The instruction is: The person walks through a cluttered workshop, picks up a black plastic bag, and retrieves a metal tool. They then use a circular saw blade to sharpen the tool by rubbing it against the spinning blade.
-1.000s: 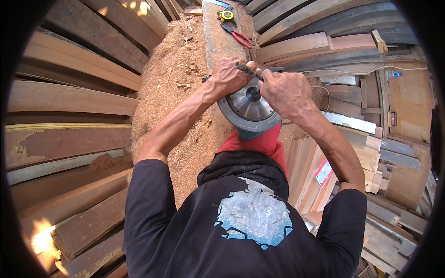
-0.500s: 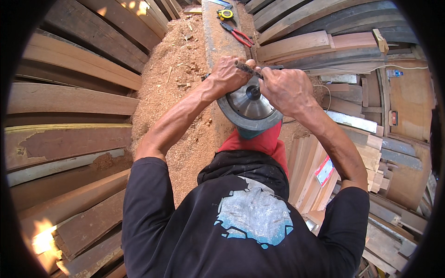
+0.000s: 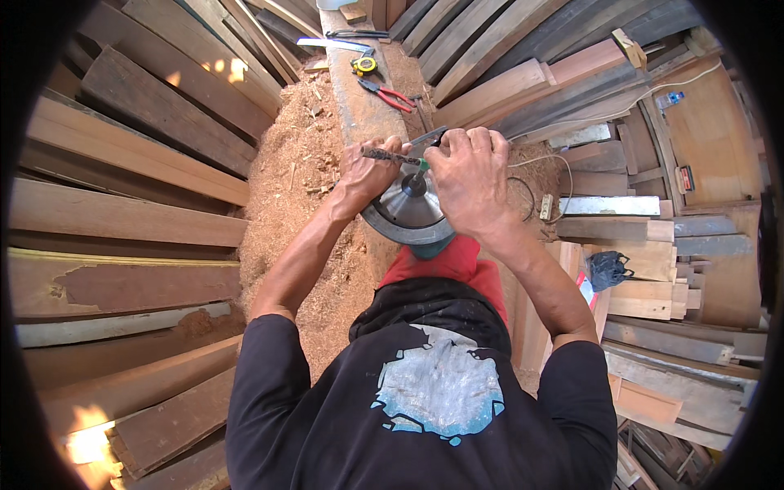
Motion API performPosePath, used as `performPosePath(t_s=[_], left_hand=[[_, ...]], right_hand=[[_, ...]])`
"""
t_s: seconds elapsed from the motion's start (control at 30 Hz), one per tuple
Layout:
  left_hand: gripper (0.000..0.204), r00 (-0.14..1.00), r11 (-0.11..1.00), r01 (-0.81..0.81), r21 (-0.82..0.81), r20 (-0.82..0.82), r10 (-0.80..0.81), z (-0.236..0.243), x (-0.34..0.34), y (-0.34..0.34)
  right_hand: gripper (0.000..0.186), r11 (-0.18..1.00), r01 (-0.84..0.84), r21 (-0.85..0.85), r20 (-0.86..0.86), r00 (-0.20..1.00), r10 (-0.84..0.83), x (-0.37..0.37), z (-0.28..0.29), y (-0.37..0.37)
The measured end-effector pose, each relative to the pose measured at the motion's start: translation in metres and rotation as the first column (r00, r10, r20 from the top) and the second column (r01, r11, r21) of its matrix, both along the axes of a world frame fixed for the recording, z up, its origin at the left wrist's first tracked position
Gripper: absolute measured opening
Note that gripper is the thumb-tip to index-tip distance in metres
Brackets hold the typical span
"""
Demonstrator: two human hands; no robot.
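Note:
A round metal disc with a dark hub [image 3: 415, 185] stands in front of me within a curved grey rim, like a circular saw's blade and guard. My right hand [image 3: 469, 175] is closed over its right upper side, fingers curled round the end of a slim dark rod [image 3: 392, 155]. A bit of green shows near the rod's right end. My left hand [image 3: 367, 173] is closed at the disc's left upper edge, beneath the rod's free end; what its fingers grip is hidden. Below the disc shows red cloth [image 3: 433, 265] over my lap.
Ahead on the dusty plank [image 3: 351, 106] lie red-handled pliers [image 3: 385, 95], a yellow tape measure [image 3: 364, 65] and a metal square [image 3: 333, 44]. Sawdust [image 3: 286, 204] covers the ground at left. Stacked boards [image 3: 131, 216] line both sides; a white cable [image 3: 563, 122] and a black bag [image 3: 608, 269] are at right.
The view has shifted, bringing more of the plank's far end into sight. My right hand and the rod sit lower against the disc. The rod now lies across the front of my left hand.

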State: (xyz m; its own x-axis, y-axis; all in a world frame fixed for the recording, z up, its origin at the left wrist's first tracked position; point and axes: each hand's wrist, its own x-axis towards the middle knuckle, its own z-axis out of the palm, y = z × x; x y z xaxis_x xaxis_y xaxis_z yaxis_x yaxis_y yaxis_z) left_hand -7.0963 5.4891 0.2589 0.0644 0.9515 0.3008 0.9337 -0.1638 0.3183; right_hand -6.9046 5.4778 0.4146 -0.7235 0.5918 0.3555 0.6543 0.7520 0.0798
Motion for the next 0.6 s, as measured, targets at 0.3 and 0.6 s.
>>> performPosePath(t_s=[0.3, 0.6], left_hand=[[0.023, 0.999, 0.998, -0.039, -0.054, -0.036, 0.037, 0.024, 0.005, -0.001], [0.023, 0.972, 0.963, 0.216, -0.159, -0.06, -0.228, 0.036, 0.008, 0.03]], right_hand=[[0.021, 0.978, 0.026, -0.206, 0.209, 0.978, 0.018, -0.009, -0.005, 0.005], [0.02, 0.921, 0.073, -0.383, 0.128, 0.991, -0.025, 0.001, 0.005, 0.009]])
